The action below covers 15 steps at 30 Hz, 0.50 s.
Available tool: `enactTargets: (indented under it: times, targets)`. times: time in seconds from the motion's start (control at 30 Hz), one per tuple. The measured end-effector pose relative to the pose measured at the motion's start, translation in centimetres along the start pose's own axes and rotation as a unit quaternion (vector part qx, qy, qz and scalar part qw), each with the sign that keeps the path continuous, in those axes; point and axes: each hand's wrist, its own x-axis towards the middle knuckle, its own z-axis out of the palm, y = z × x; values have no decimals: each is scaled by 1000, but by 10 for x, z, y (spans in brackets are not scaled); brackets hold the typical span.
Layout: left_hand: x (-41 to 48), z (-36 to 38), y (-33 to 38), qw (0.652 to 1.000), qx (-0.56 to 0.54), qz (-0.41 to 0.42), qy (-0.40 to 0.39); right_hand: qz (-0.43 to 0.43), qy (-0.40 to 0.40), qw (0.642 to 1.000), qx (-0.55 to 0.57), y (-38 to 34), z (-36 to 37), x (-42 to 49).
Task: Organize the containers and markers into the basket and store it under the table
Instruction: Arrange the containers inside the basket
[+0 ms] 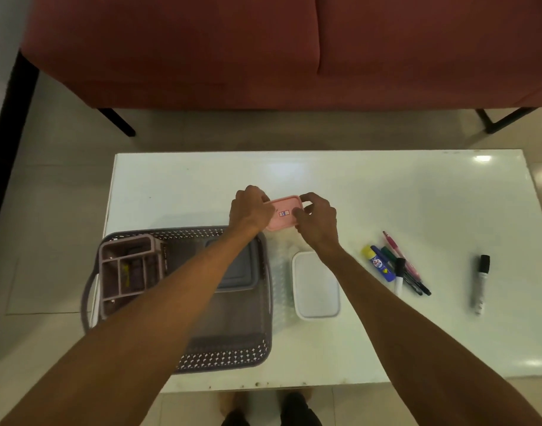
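Pink and small, the flat plastic container with rounded corners (pixel 283 213) sits between both hands, just past the far right corner of the grey woven plastic basket (pixel 226 352). The left hand (pixel 251 209) has its fingers curled shut on the container's left end. The right hand (pixel 317 218) pinches the right end, thumb on the lid and fingers hooked over the far edge. Two hands on the ends keep it level, which I think makes it easy to carry to the basket. I cannot tell if it is lifted or resting on the glossy white table (pixel 417 192).

A little sticker with a red frame shows on the pink lid, between the two thumbs.

Below the left wrist, the basket already holds a grey lidded box (pixel 239 265) and a mauve divided caddy (pixel 128 265). Just below the right wrist lies a white rectangular lidded container (pixel 316 285). Further right of that hand lies a bunch of markers and pens with a blue glue stick (pixel 392 265), and well apart from them one black-capped white marker (pixel 481 282).
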Motion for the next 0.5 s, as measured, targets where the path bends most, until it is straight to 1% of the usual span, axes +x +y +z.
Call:
enactTargets:
  times: [0.1,0.27,0.4,0.5]
  targets:
    - [-26,-29,-2,996,-70,26,54,-26,6,999,34,-24,-9,-20]
    - [-84,-74,-38,976,-185,55,97,-52,3,994,93,-59,-5,-82]
    - [-135,-94,-89,967,-231,11,107,-47,-33,990,132,-69,21,-140]
    - [-181,-98,-134,951,-272,-57,134,-19,-68,987,143,-64,52,-184]
